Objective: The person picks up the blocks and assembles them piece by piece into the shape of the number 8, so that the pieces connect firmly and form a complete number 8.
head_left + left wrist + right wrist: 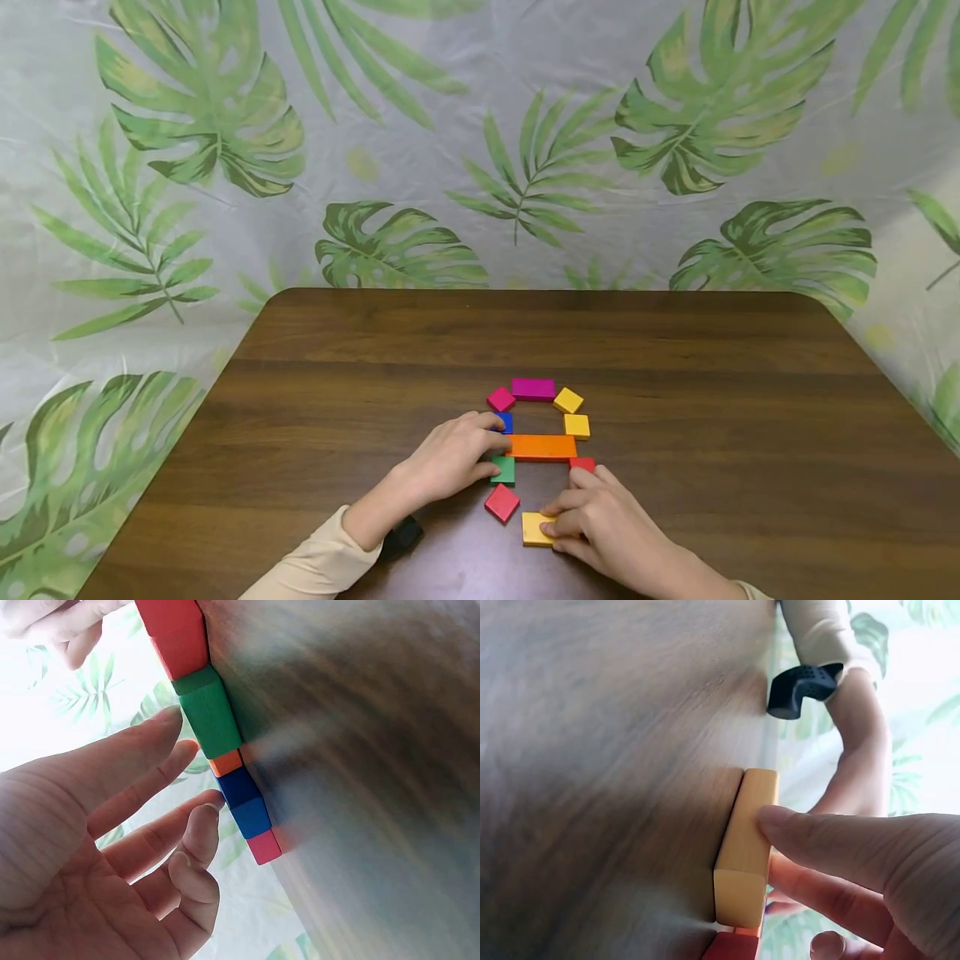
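Wooden blocks lie flat in a closed ring with an orange bar [542, 447] across its middle. My left hand [453, 454] is at the ring's left side, fingertips at the blue block [506, 423] and the orange bar, thumb by the green block [504, 470]. Loosely bent, its fingers grip nothing in the left wrist view. With thumb and fingers my right hand [611, 525] pinches a yellow block [742, 855] at the bottom of the ring. One right finger lies close to a red block [582, 464], which is partly covered.
A magenta bar [533, 389] tops the ring, between a pink block [501, 400] and a yellow block [568, 401]. Another yellow block [577, 427] lies on the right, a red block [502, 503] lower left. A black wrist device [799, 690] sits at the left sleeve.
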`<action>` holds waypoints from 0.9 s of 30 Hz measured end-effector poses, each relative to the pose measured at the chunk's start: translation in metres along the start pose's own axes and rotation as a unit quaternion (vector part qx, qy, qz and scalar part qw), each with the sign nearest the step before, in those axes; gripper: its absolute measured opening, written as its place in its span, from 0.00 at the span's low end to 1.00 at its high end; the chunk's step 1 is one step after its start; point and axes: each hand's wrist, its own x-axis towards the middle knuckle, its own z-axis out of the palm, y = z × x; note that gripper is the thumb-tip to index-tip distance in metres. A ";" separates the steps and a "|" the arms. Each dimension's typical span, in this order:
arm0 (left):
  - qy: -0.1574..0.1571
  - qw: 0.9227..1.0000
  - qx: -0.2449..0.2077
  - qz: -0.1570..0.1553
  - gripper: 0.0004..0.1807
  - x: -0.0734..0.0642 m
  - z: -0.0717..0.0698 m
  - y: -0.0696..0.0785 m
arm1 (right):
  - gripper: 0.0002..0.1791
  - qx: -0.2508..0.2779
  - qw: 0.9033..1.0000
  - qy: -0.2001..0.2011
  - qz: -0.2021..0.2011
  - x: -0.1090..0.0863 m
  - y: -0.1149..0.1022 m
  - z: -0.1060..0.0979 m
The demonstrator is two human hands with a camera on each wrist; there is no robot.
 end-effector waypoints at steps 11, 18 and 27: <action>-0.004 1.000 0.002 0.001 0.10 0.000 -0.001 0.002 | 0.10 0.004 1.000 -0.005 0.008 -0.002 0.004 0.001; -0.007 1.000 -0.003 -0.004 0.10 0.000 -0.001 0.002 | 0.10 0.002 1.000 -0.013 0.019 -0.001 0.006 0.001; -0.015 1.000 0.007 0.004 0.10 -0.001 -0.003 0.001 | 0.14 0.022 0.999 0.003 0.023 0.003 0.016 -0.017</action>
